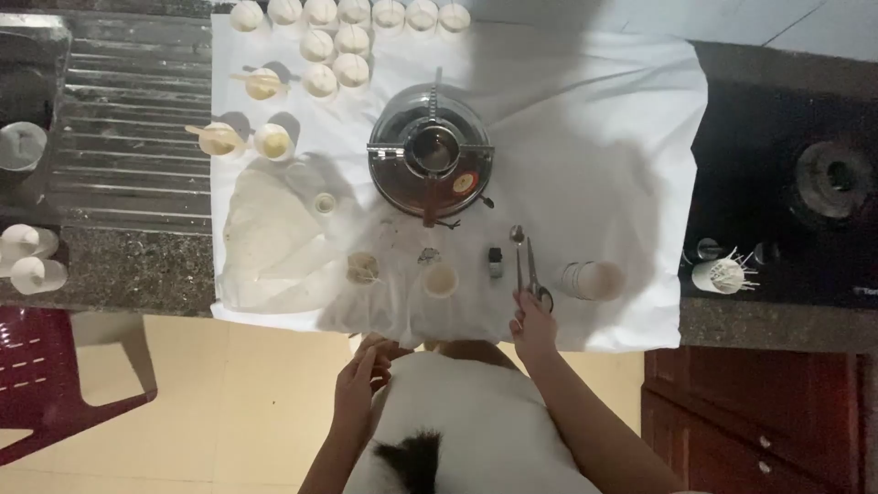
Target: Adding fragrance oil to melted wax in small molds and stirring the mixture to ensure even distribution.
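Right hand on scissors at the lower edge of a white cloth.

The right hand [532, 327], lower centre-right of the frame, has its fingers closed on the handles of the scissors [533, 279], which lie on the cloth [594, 137] with blades pointing up the frame. A spoon [518, 252] lies just left of the scissors, touching or nearly so. The left hand [362, 375], lower centre, hangs below the cloth's edge with fingers loosely curled, holding nothing. In mid-frame stands a pot [430, 155] on a burner. Small cups [347, 41] cluster at the upper left; one cup [440, 280] sits near the lower edge, and a stack of cups [590, 280] lies on its side to the right of the scissors.
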